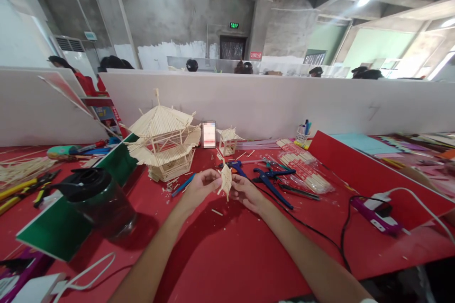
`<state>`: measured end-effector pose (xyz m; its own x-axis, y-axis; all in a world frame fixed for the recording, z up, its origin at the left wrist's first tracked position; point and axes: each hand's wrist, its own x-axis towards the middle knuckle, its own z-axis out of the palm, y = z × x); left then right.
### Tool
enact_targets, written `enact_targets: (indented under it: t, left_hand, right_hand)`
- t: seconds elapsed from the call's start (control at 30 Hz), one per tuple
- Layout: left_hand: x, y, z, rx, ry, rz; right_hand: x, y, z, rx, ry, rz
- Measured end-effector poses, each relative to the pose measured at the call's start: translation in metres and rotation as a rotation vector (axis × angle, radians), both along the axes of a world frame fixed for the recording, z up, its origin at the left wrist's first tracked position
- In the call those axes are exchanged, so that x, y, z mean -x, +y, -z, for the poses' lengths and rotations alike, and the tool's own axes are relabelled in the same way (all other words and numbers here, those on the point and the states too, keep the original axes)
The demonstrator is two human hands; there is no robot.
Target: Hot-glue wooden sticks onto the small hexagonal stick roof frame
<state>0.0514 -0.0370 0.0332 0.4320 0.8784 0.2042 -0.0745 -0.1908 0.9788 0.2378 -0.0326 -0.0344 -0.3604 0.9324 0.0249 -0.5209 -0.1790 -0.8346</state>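
Observation:
Between my two hands, a small roof made of pale wooden sticks (226, 180) is held tilted above the red table. My left hand (204, 185) pinches its left edge with thumb and fingers. On the other side, the fingers of my right hand (247, 190) close on its right edge. Behind it stands a small stick pavilion model (228, 142) with its own roof. A larger two-tiered stick pavilion (163, 139) rises to the left. One loose stick (217, 212) lies just below my hands.
A dark water bottle (103, 203) stands left by a green board (53, 234). Blue-handled cutters (273, 182), a glue gun (236, 166) and bagged sticks (305, 168) lie to the right. A black cable (305, 225) crosses the table (227, 260) toward a purple power strip (377, 218). A white partition (256, 99) closes off the back.

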Motion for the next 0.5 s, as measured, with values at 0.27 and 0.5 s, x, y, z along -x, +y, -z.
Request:
enact_targets:
  t: [0.27, 0.5]
  left_hand:
    - [0.009, 0.006, 0.012, 0.259, -0.090, 0.049]
    - [0.002, 0.003, 0.007, 0.297, -0.187, 0.040]
  right_hand:
    - [-0.004, 0.003, 0.001, -0.063, -0.123, 0.076]
    - [-0.004, 0.004, 0.003, -0.045, -0.075, 0.041]
